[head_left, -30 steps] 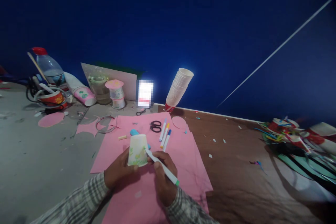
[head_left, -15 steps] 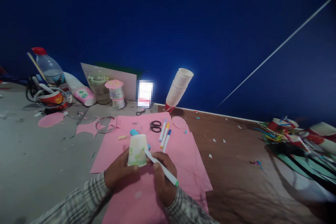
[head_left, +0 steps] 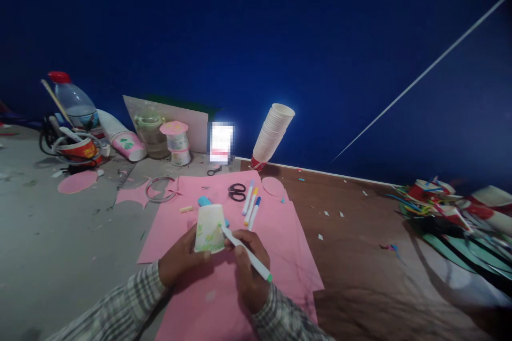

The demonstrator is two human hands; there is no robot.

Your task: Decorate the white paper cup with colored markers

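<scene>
My left hand (head_left: 184, 257) grips a white paper cup (head_left: 210, 226) from its left side; the cup stands upside down, wide rim toward me, with green leaf and grass drawings on its wall. My right hand (head_left: 252, 266) is closed around a white marker (head_left: 256, 262) with a green end, its tip at the right side of the cup. Just behind the cup lies a light-blue object (head_left: 204, 201), partly hidden. Several markers (head_left: 251, 205) and black-handled scissors (head_left: 237, 192) rest on the pink paper (head_left: 208, 303) beneath my hands.
A tall stack of paper cups (head_left: 272, 133) leans at the back. Left of it stand a decorated cup tower (head_left: 178, 144), a glass jar (head_left: 154, 136) and a plastic bottle (head_left: 78, 104). A tape ring (head_left: 160, 189) lies left. Cups and strips are heaped on a green tray (head_left: 452, 250) at right.
Almost nothing differs. The marker's tip has shifted very slightly along the cup's right side; my left hand and the cup keep their place.
</scene>
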